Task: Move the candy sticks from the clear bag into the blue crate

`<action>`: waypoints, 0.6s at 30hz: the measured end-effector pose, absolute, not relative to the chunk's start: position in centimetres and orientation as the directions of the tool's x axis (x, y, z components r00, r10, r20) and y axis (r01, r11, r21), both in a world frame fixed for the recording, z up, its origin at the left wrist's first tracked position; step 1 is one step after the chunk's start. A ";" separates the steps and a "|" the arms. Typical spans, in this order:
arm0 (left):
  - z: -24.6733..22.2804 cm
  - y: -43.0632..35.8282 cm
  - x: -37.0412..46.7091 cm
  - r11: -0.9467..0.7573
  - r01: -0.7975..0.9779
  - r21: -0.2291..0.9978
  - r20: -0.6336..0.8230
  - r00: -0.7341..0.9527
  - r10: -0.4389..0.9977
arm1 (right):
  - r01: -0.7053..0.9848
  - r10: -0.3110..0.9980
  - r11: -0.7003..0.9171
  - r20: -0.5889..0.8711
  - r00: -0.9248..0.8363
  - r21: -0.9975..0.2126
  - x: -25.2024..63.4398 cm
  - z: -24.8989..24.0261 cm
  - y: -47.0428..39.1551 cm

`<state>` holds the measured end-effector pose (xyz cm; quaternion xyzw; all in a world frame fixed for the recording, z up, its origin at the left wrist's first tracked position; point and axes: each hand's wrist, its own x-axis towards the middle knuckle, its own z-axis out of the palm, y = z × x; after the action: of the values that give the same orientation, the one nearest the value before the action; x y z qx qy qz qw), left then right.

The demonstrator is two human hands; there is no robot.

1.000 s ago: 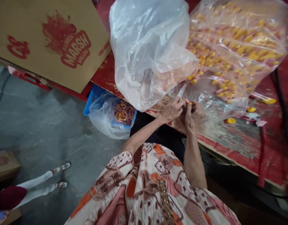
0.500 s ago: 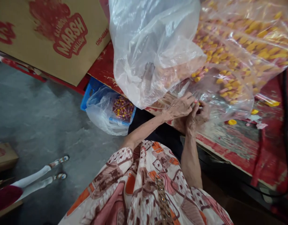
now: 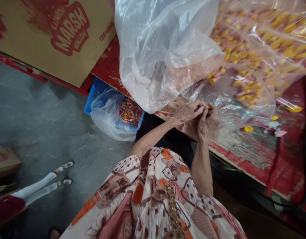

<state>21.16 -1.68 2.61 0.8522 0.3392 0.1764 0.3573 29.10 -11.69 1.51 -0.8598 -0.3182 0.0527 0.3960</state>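
Observation:
My left hand [image 3: 189, 112] is closed at the table edge, its fingertips pinching a small pink-and-white piece [image 3: 204, 104]. Right beside it, my right hand [image 3: 209, 122] is curled round a small yellow-ended tube [image 3: 208, 107]; most of that tube is hidden by the fingers. The fingertips of both hands meet. Just beyond them spreads a big clear plastic bag [image 3: 257, 114] full of small pink tubes with yellow caps [image 3: 244, 83]. A whitish plastic bag [image 3: 143, 76] bulges over the table edge to the left of it.
Below the table's left part, a blue crate [image 3: 91, 99] holds a bag of capped tubes [image 3: 130, 113]. A marshmallow carton [image 3: 68, 43] stands at upper left. A yellow cap [image 3: 248, 128], a loose tube [image 3: 289, 104] and a black cable [image 3: 305, 149] are at right. Another person's legs [image 3: 38, 187] show at lower left.
My left fingertips have drawn into a tighter pinch, and the pink-and-white piece now shows between them. Both hands stay at the same spot. The view has shifted slightly.

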 end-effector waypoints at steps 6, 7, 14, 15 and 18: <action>1.7 -1.3 19.8 -0.538 0.285 0.793 0.206 0.706 0.677 | 0.490 0.532 -0.496 0.196 0.824 -0.716 29.0 1.5 -11.6; 1.5 -1.2 19.5 -0.560 0.276 0.781 0.237 0.699 0.675 | 0.501 0.553 -0.491 0.189 0.811 -0.713 29.0 1.5 -11.5; 1.0 -0.8 16.7 -0.507 0.154 0.848 0.286 0.673 0.682 | 0.536 0.545 -0.438 0.261 0.797 -0.722 28.7 1.7 -11.7; 1.0 -0.8 16.2 -0.481 0.173 0.859 0.269 0.648 0.713 | 0.547 0.566 -0.434 0.256 0.784 -0.716 28.8 1.6 -11.7; 1.1 -0.9 14.1 -0.398 0.228 0.888 0.192 0.604 0.774 | 0.591 0.660 -0.418 0.216 0.720 -0.690 29.1 1.5 -11.6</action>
<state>14.10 -0.93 1.09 0.7776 0.3221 0.3073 0.4440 29.07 -11.59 1.46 -0.8410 -0.3717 0.0440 0.3908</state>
